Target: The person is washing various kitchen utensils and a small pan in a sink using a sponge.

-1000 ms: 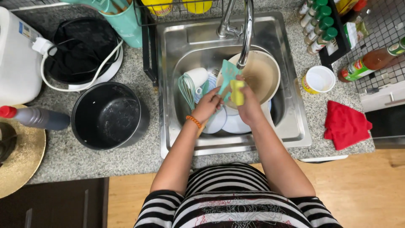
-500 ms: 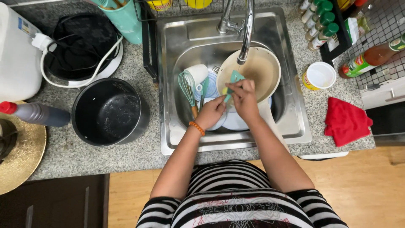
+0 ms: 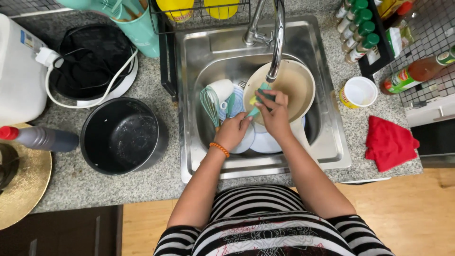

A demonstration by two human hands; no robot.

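Left hand [image 3: 232, 131] grips teal spatula [image 3: 256, 102]; right hand [image 3: 273, 112] presses sponge [image 3: 256, 100], apparently, against it; crowded sink [image 3: 332, 137], little room.

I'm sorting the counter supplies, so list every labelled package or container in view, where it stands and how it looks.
Sauce bottle: far right by the tiled wall, lying slanted, reddish-brown with a green-and-red label.
Spice jars: right of the sink in a black rack, a row with green caps.
Tub: counter right of the sink, round, white inside, yellow label.
White jug: far left, boxy, small blue-and-yellow label.
Dark bottle: left counter, lying down, red cap.
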